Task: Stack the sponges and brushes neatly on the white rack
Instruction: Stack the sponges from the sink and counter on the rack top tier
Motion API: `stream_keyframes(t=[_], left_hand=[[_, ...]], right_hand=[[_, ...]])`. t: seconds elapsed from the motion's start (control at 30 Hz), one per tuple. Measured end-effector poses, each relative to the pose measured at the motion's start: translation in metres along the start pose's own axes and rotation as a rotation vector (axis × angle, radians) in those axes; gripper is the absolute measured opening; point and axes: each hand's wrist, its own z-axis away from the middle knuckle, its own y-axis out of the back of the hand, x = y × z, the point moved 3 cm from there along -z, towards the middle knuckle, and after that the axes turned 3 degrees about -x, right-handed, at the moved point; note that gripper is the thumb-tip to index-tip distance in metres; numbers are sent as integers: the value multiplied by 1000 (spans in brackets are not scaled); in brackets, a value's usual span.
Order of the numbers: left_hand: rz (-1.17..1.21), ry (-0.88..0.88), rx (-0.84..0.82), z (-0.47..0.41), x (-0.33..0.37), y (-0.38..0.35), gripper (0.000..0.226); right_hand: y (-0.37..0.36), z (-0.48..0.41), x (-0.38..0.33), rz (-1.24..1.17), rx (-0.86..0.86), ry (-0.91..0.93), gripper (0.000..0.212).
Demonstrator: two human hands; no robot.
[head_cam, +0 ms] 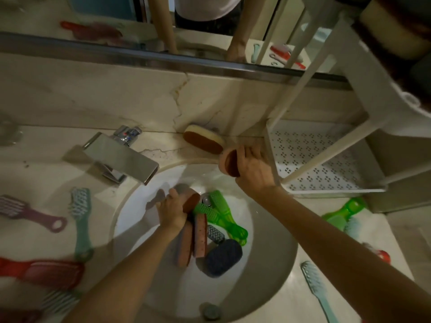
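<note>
Sponges are in both hands. The right hand [251,169], centre right of the frame, has its fingers curled round a tan sponge with a brown scrub face [227,163], just beside the left rim of the white rack [335,191]. The perforated lower shelf [303,155] looks bare. The left hand [171,209], low in the sink basin [140,229], grips the end of another brown-faced sponge [190,201] among pink sponges [200,236], green brushes [221,213] and a dark blue sponge [222,257].

It would be best to lift the right-hand sponge clear of the rim and lay it flat in a back corner of the shelf, square to the edges, so later ones stack on it. The sponge from the basin may be wet, so squeeze it out over the basin first.
</note>
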Motion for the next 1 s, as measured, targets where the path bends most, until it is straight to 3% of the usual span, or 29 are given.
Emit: stream_keyframes(t=[0.1, 0.27, 0.47, 0.67, 0.87, 1.0], left_hand=[[80, -17, 44, 14, 7, 19, 50], [390, -28, 174, 67, 38, 78, 38], [664, -147, 418, 135, 97, 163, 47], [848, -276, 619, 187, 166, 242, 38], [936, -348, 672, 207, 234, 295, 45], [957, -391, 528, 201, 294, 326, 46]], right_hand=[[9, 19, -4, -118, 19, -28, 73], [39, 58, -5, -198, 217, -25, 71], [109, 106, 15, -366, 385, -26, 82], [190, 146, 47, -408, 630, -15, 64], [254, 165, 98, -391, 751, -65, 57], [292, 162, 158, -497, 798, -199, 60]])
